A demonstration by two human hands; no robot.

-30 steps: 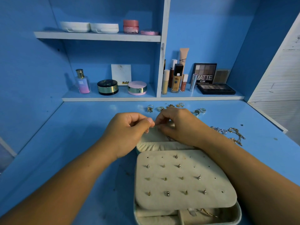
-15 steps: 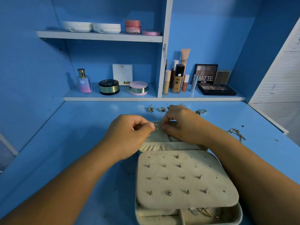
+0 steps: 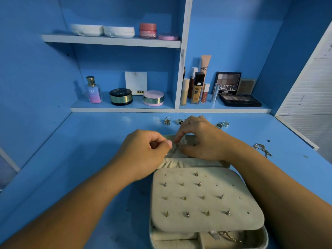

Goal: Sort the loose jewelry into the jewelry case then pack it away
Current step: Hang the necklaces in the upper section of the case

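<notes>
An open cream jewelry case [image 3: 206, 200] lies on the blue desk [image 3: 89, 159]; its padded flap holds several stud earrings. Both hands work over the case's far lid. My left hand [image 3: 143, 151] pinches a thin chain [image 3: 173, 150] between thumb and forefinger. My right hand [image 3: 201, 141] has its fingers curled at a small tab on the lid lining, touching the same chain. Loose rings [image 3: 172, 121] lie behind the hands, more rings [image 3: 222, 124] lie to the right, and a gold chain [image 3: 262, 149] rests at the right. Another chain [image 3: 231, 237] sits in the case's front compartment.
Shelves behind the desk carry cosmetics: a perfume bottle [image 3: 93, 90], round compacts [image 3: 121, 96], foundation tubes [image 3: 196, 88] and eyeshadow palettes [image 3: 239, 100]. A white louvred panel [image 3: 310, 87] stands at the right. Blue walls close in the left side.
Both hands have shifted slightly away from me over the lid, and my right hand's fingers have moved down onto the lining. The view has tilted a little.
</notes>
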